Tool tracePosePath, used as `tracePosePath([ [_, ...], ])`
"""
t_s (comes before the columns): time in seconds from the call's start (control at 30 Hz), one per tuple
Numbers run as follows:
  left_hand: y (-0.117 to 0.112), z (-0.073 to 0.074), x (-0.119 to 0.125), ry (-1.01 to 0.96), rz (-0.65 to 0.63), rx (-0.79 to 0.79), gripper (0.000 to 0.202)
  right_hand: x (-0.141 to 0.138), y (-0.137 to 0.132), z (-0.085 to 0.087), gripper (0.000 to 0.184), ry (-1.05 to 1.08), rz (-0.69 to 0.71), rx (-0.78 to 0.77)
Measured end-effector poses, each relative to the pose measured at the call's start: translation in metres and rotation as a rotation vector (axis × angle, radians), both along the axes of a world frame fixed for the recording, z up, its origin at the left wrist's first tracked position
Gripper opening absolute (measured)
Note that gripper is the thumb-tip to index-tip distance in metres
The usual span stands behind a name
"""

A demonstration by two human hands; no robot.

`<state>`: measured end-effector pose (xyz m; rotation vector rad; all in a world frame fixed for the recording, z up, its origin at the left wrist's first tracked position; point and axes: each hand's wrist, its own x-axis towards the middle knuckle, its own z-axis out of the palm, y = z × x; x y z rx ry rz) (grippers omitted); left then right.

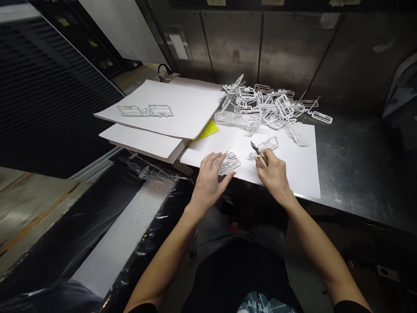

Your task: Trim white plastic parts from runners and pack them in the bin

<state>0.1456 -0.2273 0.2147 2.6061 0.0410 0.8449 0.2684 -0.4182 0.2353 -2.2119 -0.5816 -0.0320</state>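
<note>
My left hand (210, 178) has its thumb and fingers around the near-left edge of a slotted white plastic part (232, 161), gripping it at the front of the paper. In my right hand (274, 174) is a pair of nippers (256, 149) with dark jaws and pale handles, its tip pointing away from me. Just beyond the nippers, a white plastic frame piece (269, 143) lies on the paper. Farther right on the sheet rests another flat white slotted part (299, 134).
A tangled heap of white plastic sprues (267, 104) covers the back of the metal bench (348, 165). At left are stacked white sheets (182, 95) bearing a paired frame (159, 111), with a yellow ruler-like sheet (206, 130) beneath. A black-plastic-lined container (97, 217) stands below left.
</note>
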Motion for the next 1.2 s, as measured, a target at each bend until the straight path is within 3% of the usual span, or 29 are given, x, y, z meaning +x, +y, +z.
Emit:
tracePosePath([
  [0.2, -0.016, 0.003, 0.005, -0.023, -0.119, -0.040, 0.048, 0.009, -0.019, 0.010, 0.013, -0.033, 0.022, 0.100],
  [0.27, -0.021, 0.008, 0.007, -0.012, -0.146, -0.063, 0.061, 0.009, -0.029, 0.017, 0.018, 0.048, 0.094, 0.238],
  [0.4, -0.027, 0.024, 0.007, 0.043, -0.297, -0.211, 0.100, 0.002, -0.058, 0.033, 0.026, 0.386, 0.383, 0.578],
  [0.47, -0.035, 0.030, 0.003, 0.098, -0.432, -0.380, 0.094, -0.005, -0.072, 0.038, 0.024, 0.494, 0.449, 0.686],
  [0.53, -0.047, 0.032, -0.003, 0.166, -0.545, -0.581, 0.074, -0.012, -0.085, 0.038, 0.023, 0.549, 0.467, 0.752],
  [0.6, -0.062, 0.031, -0.010, 0.212, -0.594, -0.732, 0.061, -0.017, -0.097, 0.033, 0.023, 0.567, 0.469, 0.771],
  [0.7, -0.076, 0.031, -0.018, 0.172, -0.494, -0.716, 0.064, -0.021, -0.115, 0.025, 0.023, 0.494, 0.325, 0.645],
  [0.83, -0.072, 0.036, -0.016, -0.057, -0.235, -0.387, 0.053, -0.026, -0.134, 0.026, 0.037, 0.327, 0.066, 0.307],
  [1.0, -0.064, 0.043, -0.009, -0.167, -0.183, -0.202, 0.050, -0.045, -0.130, 0.041, 0.043, 0.257, 0.081, -0.055],
  [1.2, -0.068, 0.048, -0.012, -0.161, -0.214, -0.139, 0.052, -0.051, -0.113, 0.050, 0.044, 0.268, 0.117, -0.098],
])
